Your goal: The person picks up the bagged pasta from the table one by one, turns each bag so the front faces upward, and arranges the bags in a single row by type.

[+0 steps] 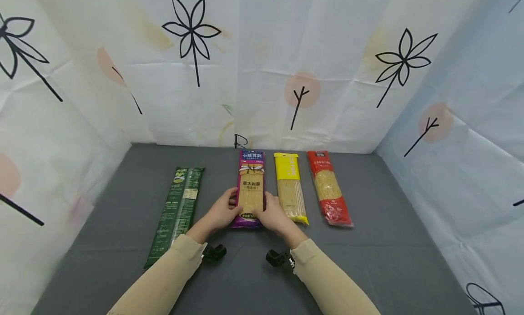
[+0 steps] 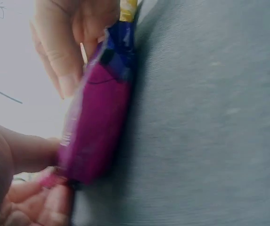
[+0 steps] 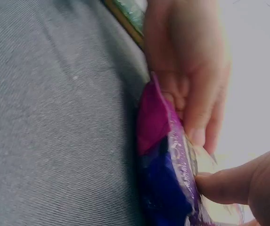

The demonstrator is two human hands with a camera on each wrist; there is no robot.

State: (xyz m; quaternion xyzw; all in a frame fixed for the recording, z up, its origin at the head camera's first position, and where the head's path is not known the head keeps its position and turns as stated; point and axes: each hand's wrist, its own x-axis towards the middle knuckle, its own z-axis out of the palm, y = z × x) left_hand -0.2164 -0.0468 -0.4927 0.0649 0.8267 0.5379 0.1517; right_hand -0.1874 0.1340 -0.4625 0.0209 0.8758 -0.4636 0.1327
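Observation:
A purple and blue pack of spaghetti (image 1: pixel 251 187) with a clear front lies near the middle of the grey table. My left hand (image 1: pixel 222 211) grips its left edge, thumb on the front and fingers at the side. On the opposite edge, my right hand (image 1: pixel 275 213) holds it the same way, near the lower end. In the left wrist view the purple end of the pack (image 2: pixel 102 125) shows between both hands, close over the cloth. From the right wrist, the thumb (image 3: pixel 224 186) presses the pack's front.
A dark green pack (image 1: pixel 176 215) lies left of my left hand, partly behind the sleeve. Right of the spaghetti lie a yellow noodle pack (image 1: pixel 289 187) and a red noodle pack (image 1: pixel 329 187). White patterned cloth walls (image 1: pixel 262 105) border the grey table (image 1: pixel 389 260).

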